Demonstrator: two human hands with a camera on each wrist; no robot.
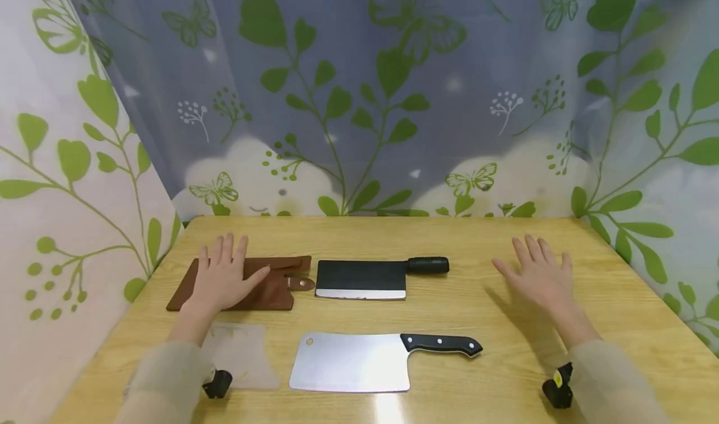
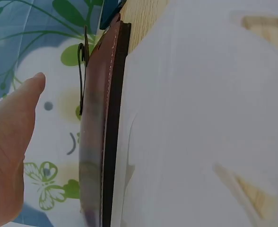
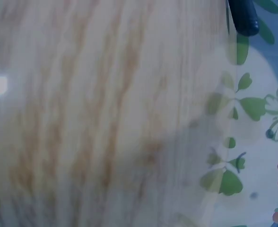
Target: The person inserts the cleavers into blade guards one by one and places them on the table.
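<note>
My left hand (image 1: 221,280) is held flat with fingers spread over a brown leather sheath (image 1: 275,290) with a snap strap. The left wrist view shows the thumb (image 2: 28,94) apart from the sheath (image 2: 99,90). To the sheath's right lies a black-bladed cleaver (image 1: 359,278), its black handle pointing right. Nearer the front, a silver cleaver (image 1: 351,363) with a riveted black handle lies flat. Beside its blade is a whitish translucent sleeve (image 1: 244,358), partly hidden by my left forearm. My right hand (image 1: 540,277), fingers spread and holding nothing, is right of the black cleaver.
A light wood table (image 1: 449,236) carries everything. Behind it hangs a blue and white curtain (image 1: 348,130) printed with green leaves and butterflies, which also borders both sides. A black wrist device (image 1: 218,384) is on the left forearm, another (image 1: 558,386) on the right.
</note>
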